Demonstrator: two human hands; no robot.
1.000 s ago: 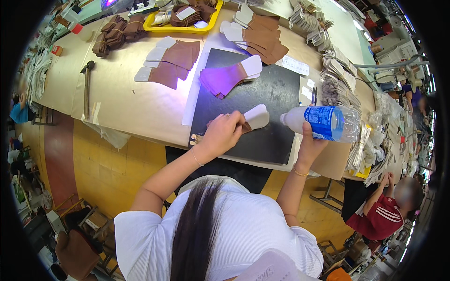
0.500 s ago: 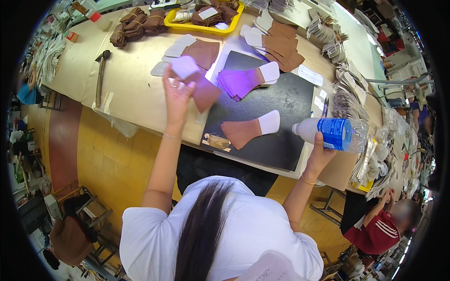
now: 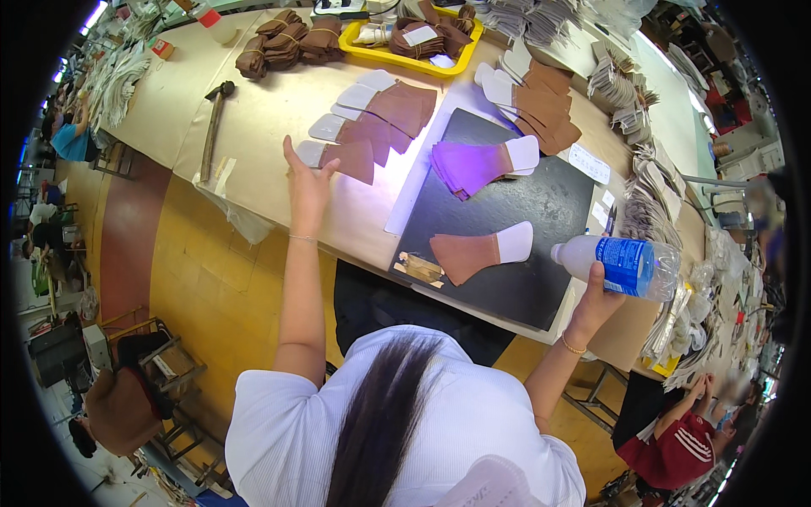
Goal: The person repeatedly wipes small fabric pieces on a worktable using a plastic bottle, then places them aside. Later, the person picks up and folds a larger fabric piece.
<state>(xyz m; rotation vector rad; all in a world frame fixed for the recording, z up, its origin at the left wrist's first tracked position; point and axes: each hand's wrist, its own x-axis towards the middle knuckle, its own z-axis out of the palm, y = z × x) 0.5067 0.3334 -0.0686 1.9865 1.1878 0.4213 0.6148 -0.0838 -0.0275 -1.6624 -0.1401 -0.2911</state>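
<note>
My left hand [image 3: 309,196] is at the near end of a fanned row of brown pieces with white ends [image 3: 372,114]. Its thumb and forefinger are spread around the white end of the nearest piece [image 3: 351,157], which lies on the table; the other fingers are hard to make out. A clear plastic bottle with a blue label [image 3: 625,264], holding whitish contents, is tilted sideways in my right hand [image 3: 596,306], its neck pointing left. On the black board [image 3: 515,209] lie a brown piece with a white end [image 3: 473,253] and a purple-lit stack of similar pieces [image 3: 473,165].
A hammer [image 3: 216,127] lies at the left of the table. Behind are tied brown bundles [image 3: 283,40] and a yellow tray [image 3: 405,61]. More brown pieces [image 3: 541,106] fan out beyond the board. Pale stacks [image 3: 646,190] line the right. A person in red [image 3: 672,452] sits lower right.
My left hand has set its brown piece down at the near end of the row and its fingers have spread. My right hand still holds the bottle. The whole view has shifted slightly.
</note>
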